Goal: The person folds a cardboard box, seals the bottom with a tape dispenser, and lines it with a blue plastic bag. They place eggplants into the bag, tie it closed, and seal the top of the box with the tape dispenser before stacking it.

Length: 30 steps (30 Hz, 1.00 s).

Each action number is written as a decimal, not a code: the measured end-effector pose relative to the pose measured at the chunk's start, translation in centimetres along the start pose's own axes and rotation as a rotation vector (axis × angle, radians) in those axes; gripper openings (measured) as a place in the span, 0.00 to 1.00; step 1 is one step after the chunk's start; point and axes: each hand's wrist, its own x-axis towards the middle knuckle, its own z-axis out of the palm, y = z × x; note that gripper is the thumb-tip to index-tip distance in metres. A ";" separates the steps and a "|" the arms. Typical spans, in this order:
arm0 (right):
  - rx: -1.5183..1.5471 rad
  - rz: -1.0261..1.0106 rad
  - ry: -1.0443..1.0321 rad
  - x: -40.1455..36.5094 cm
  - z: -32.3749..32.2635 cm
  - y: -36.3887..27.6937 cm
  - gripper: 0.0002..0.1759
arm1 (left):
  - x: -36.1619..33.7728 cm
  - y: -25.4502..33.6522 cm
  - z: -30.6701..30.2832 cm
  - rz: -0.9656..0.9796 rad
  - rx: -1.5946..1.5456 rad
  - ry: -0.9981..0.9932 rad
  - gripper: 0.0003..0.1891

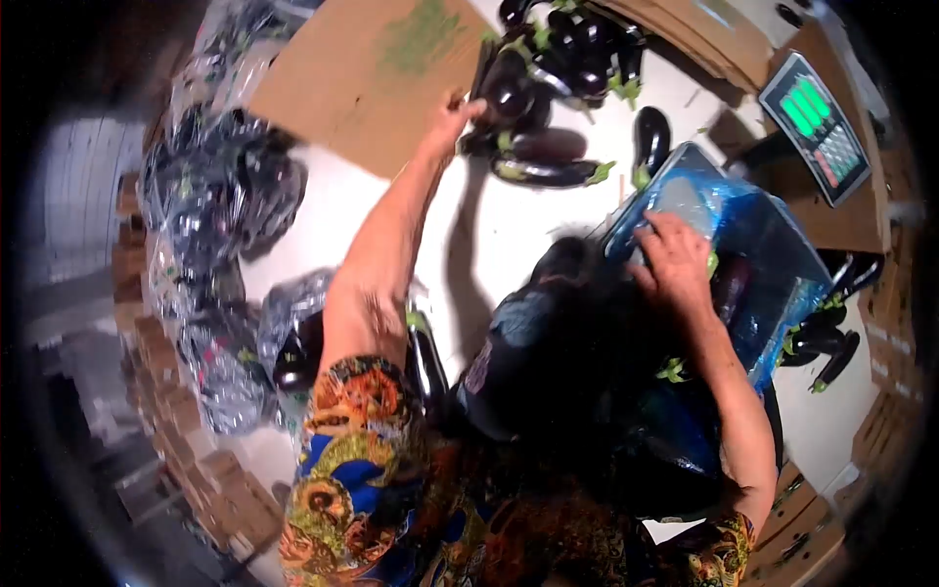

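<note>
My left hand [452, 125] reaches to the far side of the table, its fingers curled at a dark eggplant [509, 90] beside the cardboard sheet. Part of that grip is hidden behind the hand. Just to its right lie two more eggplants [548, 173], one in front of the other. My right hand [677, 262] rests with fingers apart on a blue plastic bag [719, 196] spread over the scale's platform. Inside the bag, to the right of the hand, an eggplant [732, 289] shows. A single eggplant [650, 139] lies between the pile and the bag.
A pile of eggplants [587, 49] sits at the back. The scale's display [817, 127] glows green at the right, before a cardboard box [856, 210]. Filled clear bags [220, 191] line the left edge, near a cardboard sheet [342, 78]. More eggplants [822, 340] lie at the right.
</note>
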 end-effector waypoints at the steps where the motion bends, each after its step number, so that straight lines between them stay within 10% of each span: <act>1: -0.028 -0.003 -0.003 0.0 0.4 0.4 0.28 | 0.3 -0.8 -1.9 -0.054 0.022 0.001 0.38; 10: 0.019 -0.048 0.074 0.6 -0.4 0.0 0.23 | -21.9 -4.5 -22.9 -0.514 0.413 0.154 0.25; 15: 0.079 -0.013 0.025 0.6 -2.0 -1.7 0.20 | -32.8 -8.2 -21.9 0.028 1.043 0.515 0.29; 20: 0.148 -0.024 0.027 -0.4 -2.4 -1.8 0.20 | -36.3 -11.2 -21.7 -0.641 0.682 0.546 0.47; 26: 0.254 0.050 0.019 -2.2 -5.7 -2.0 0.19 | -32.7 -3.5 -17.9 -0.645 0.442 0.486 0.39; 30: 0.418 0.305 0.098 -4.0 -11.0 0.9 0.20 | -27.5 2.8 -17.1 -0.529 -0.336 0.117 0.25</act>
